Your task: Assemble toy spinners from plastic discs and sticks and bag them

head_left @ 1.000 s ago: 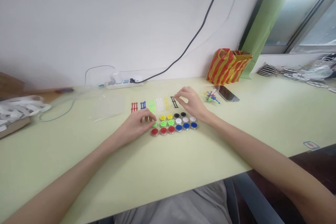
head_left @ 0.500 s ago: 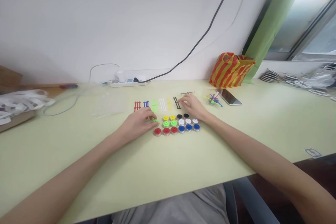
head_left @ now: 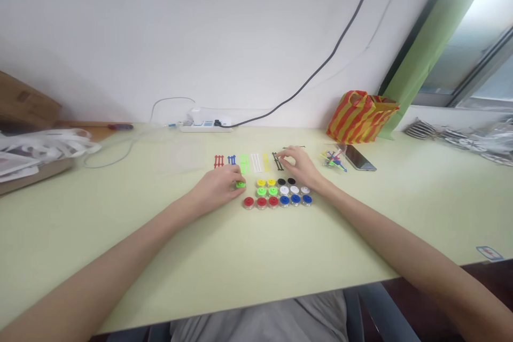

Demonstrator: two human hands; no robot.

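Observation:
Between its thumb and fingers, my left hand [head_left: 218, 186] holds a green-topped round piece [head_left: 240, 185], left of the rows of similar pieces. Those rows have red [head_left: 261, 202], blue [head_left: 295, 199], green [head_left: 273, 191], white [head_left: 294, 190], yellow [head_left: 261, 183] and black [head_left: 281, 181] tops. My right hand [head_left: 298, 165] is beside the black sticks [head_left: 277, 161], thumb and finger bent close to them; whether it grips one is unclear. Farther left lie red [head_left: 218, 161], blue [head_left: 231, 160], green [head_left: 244, 163], white [head_left: 256, 162] and yellow [head_left: 265, 162] sticks.
Multicoloured sticks [head_left: 334, 159] lie beside a phone [head_left: 359, 157] at the right, before a red-yellow striped bag [head_left: 360, 116]. A power strip [head_left: 206, 127] with a black cable stands by the wall. White strips [head_left: 60, 147] and a cardboard box [head_left: 28, 99] are at the left.
The view has shifted, so the table items appear farther right and slightly lower. The green-topped piece in my left hand shows more fully. My right hand stays near the black sticks.

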